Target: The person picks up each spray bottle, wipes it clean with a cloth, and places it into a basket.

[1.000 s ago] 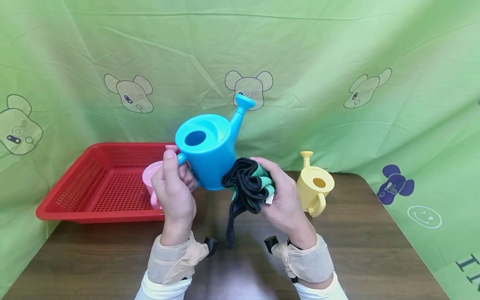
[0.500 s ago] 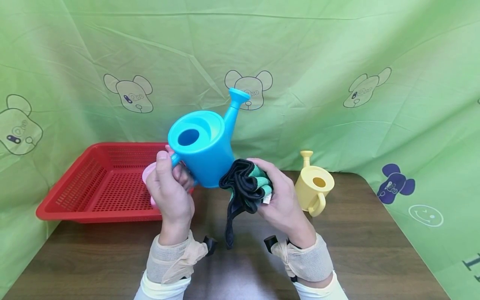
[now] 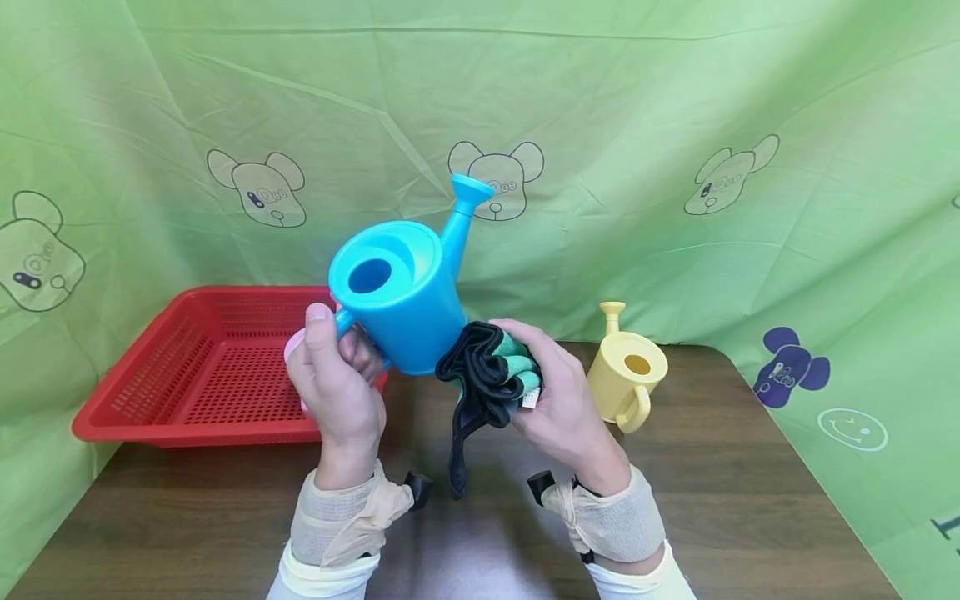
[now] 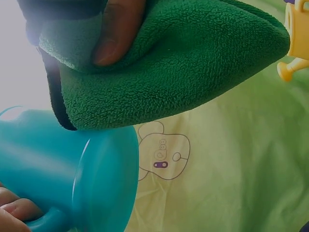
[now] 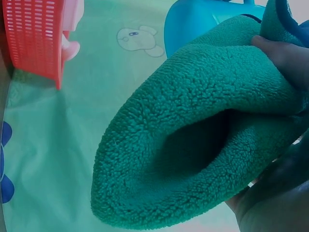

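Observation:
My left hand (image 3: 337, 387) grips the handle of a blue watering can (image 3: 408, 304), which is held up above the table and tilted, its spout pointing up and to the right. Bunched in my right hand (image 3: 558, 400) is a green towel with black edging (image 3: 487, 375), one black-edged strip hanging down. The towel touches or nearly touches the can's lower right side. In the left wrist view, the fluffy green cloth (image 4: 169, 72) lies right by the blue can (image 4: 67, 164). From the right wrist, the towel (image 5: 159, 130) shows a deep fold and covers part of the can (image 5: 203, 24).
A red perforated basket (image 3: 202, 432) stands at the left of the wooden table (image 3: 720, 483). A pink watering can (image 3: 294, 342), mostly hidden by my left hand, is in it. A yellow watering can (image 3: 626, 375) stands at right. Green printed cloth (image 3: 600, 100) hangs behind.
The blue can has moved left and slightly up, tilting a bit more, along with my left hand. My right hand and the towel have shifted slightly left. Both grips are kept.

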The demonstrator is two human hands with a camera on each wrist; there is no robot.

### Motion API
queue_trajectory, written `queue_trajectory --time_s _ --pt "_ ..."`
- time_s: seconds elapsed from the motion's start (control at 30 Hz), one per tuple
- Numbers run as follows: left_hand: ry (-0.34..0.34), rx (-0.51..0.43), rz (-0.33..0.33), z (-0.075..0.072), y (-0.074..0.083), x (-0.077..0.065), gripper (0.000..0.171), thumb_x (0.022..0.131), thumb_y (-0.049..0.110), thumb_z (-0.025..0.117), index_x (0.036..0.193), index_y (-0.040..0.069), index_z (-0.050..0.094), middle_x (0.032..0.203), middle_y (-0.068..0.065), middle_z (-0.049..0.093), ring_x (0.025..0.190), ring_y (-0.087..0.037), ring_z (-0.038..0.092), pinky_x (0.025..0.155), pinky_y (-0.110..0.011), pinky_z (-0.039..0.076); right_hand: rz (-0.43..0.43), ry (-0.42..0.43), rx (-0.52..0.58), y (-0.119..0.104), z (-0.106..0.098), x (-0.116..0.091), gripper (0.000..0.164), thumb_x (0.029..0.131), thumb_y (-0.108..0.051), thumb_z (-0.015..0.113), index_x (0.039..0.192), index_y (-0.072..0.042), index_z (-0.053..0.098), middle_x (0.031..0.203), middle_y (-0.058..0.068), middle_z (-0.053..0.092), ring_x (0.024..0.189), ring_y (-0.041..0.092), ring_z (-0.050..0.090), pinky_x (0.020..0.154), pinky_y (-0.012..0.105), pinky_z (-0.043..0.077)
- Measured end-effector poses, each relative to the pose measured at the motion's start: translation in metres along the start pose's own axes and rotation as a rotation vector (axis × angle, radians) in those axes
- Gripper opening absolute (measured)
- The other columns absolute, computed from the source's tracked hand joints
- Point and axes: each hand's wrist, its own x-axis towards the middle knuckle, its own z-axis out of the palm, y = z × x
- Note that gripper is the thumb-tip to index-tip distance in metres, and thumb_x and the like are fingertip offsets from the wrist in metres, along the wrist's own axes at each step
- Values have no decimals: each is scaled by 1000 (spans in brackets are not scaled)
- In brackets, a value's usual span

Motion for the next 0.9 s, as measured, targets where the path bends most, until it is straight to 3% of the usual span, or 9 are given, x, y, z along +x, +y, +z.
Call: queue_trajectory --time_s 0.37,0.57,0.77,0.9 --pt "37 32 -16 -1 1 0 53 108 27 45 59 12 33 50 2 31 45 -12 20 42 -29 13 -19 26 32 -2 -3 0 66 75 0 82 138 -10 63 127 7 73 112 20 70 100 28 53" --pt "49 54 -42 -1 1 0 55 108 28 47 58 11 32 50 3 32 45 -13 20 41 -29 15 -68 106 104 -3 -5 0 58 83 -3 81 137 -1 62 123 15 73 111 18 70 101 24 54" --pt "31 69 -35 1 1 0 55 108 25 48 59 8 30 49 3 30 44 -13 18 40 -29 12 -109 172 135 -3 -6 1 57 81 7 76 135 3 61 121 19 72 112 16 70 102 25 54" --pt "38 104 -61 1 2 -1 52 106 25 50 59 9 33 50 3 32 45 -13 21 42 -28 15 -155 197 146 -2 -5 1 48 89 0 72 135 6 60 120 22 72 114 15 70 104 26 54"
